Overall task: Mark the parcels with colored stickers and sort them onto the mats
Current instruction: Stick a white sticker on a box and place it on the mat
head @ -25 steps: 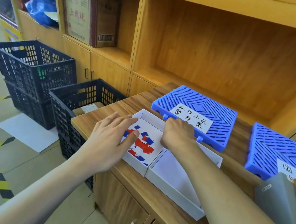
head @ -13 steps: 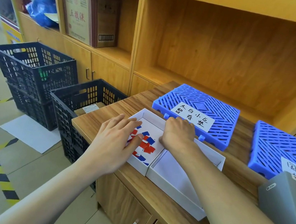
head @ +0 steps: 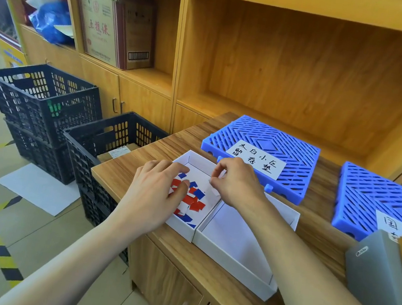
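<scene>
Both hands over sticker box [head: 186,224], right hand [head: 235,181] pinching white slip [head: 214,190]

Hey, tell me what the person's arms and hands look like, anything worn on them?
Both arms are bare as far as the frame shows: no sleeves, gloves or watch in view. The left hand and right hand show no rings or markings that I can make out. Fingernails look short and unpainted.
</scene>
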The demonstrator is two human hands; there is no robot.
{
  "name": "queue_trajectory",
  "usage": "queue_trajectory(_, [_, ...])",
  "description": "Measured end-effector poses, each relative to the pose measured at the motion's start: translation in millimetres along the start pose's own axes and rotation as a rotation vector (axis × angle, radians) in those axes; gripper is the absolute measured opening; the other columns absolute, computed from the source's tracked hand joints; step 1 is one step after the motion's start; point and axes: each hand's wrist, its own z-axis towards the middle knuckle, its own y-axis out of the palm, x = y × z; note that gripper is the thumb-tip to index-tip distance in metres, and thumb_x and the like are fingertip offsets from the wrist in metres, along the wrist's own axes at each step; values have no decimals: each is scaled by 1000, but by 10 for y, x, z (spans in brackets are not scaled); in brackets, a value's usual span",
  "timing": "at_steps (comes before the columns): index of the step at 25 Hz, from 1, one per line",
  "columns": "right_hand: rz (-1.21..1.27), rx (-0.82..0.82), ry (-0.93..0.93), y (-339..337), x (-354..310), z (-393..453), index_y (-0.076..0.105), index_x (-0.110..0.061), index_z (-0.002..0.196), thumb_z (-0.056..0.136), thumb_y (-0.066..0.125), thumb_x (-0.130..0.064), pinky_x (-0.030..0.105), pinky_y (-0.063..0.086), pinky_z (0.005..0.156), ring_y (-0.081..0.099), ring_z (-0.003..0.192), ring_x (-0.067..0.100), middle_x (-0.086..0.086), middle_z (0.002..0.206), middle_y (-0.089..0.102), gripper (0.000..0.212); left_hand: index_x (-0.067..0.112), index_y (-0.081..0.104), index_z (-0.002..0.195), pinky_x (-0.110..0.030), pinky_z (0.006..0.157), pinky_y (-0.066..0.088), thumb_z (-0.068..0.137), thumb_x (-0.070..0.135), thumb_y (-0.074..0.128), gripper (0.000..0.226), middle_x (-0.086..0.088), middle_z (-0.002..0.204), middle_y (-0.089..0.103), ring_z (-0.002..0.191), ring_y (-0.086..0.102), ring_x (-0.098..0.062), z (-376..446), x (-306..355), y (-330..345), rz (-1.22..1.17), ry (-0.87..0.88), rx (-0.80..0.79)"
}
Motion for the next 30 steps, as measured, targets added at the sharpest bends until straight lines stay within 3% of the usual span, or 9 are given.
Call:
queue_trajectory(3, [232, 103, -24, -160, 74, -228, 67, -25, 85, 88, 71, -26, 25, 54, 65, 66, 78, 8, -10, 79, 69, 5, 36, 52, 129, -24, 94, 28, 101, 38, 41, 30, 17, 127, 59, 114, 43, -10, -47, 132, -22, -108, 29, 91])
queue_trajectory(7, [491, 236, -30, -270, 215, -600, 69, -25, 83, 87, 70, -24, 14, 43, 60, 64, 75, -3, -15, 79, 70, 5, 37, 57, 122, -13, 78, 34, 102, 30, 43, 25, 23, 112, 62, 107, 46, -8, -120, 388, -1, -245, 45, 111])
queue_trajectory(9, [601, 249, -10, -309, 285, -768, 67, -26, 86, 88, 70, -19, 15, 40, 60, 62, 69, -3, -15, 81, 71, 8, 36, 59, 119, -10, 80, 41, 102, 27, 45, 24, 21, 106, 65, 107, 53, -9, -146, 478, 37, -330, 58, 89])
queue_trajectory(12, [807, 236, 49, -377, 365, -1001, 65, -27, 92, 88, 73, -19, 21, 44, 60, 56, 53, 0, -8, 81, 75, 11, 36, 63, 113, -28, 86, 53, 100, 25, 49, 22, 21, 98, 69, 99, 63, -7, -199, 604, 93, -488, 52, 41])
queue_trajectory(16, [971, 233, 58, -449, 416, -1251, 67, -18, 86, 87, 74, -13, 15, 40, 48, 50, 45, 1, -2, 74, 75, 8, 28, 72, 97, -16, 78, 50, 96, 19, 59, 16, 16, 87, 74, 89, 67, -2, -285, 830, 101, -647, 77, 9])
queue_trajectory(20, [1054, 282, 67, -418, 520, -1358, 70, -15, 85, 86, 73, -7, 15, 42, 54, 60, 56, 2, 1, 75, 75, 9, 20, 75, 86, -9, 62, 42, 90, 15, 69, 8, 11, 76, 73, 65, 61, 2, -345, 975, 119, -732, 82, -42])
queue_trajectory(23, [1068, 314, 95, -335, 598, -1411, 72, -16, 84, 83, 75, -6, 18, 50, 63, 69, 71, 9, -1, 78, 75, 11, 19, 75, 83, -10, 63, 43, 88, 15, 72, 7, 6, 76, 74, 67, 62, -2, -386, 1016, 156, -737, 74, -57])
queue_trajectory(28, [1202, 330, 132, -336, 662, -1478, 74, -14, 85, 83, 76, -5, 11, 47, 62, 67, 67, 4, -1, 72, 75, 10, 16, 77, 90, -26, 77, 57, 92, 19, 65, 13, -1, 81, 76, 77, 69, -10, -433, 1057, 207, -884, -51, -181])
queue_trajectory(30, [1266, 316, 140, -341, 667, -1518, 74, -13, 85, 83, 76, -5, 10, 45, 58, 65, 64, 2, -1, 71, 74, 8, 13, 79, 91, -34, 80, 57, 83, 29, 70, 20, -5, 82, 76, 77, 70, -15, -439, 1056, 233, -1007, -120, -249])
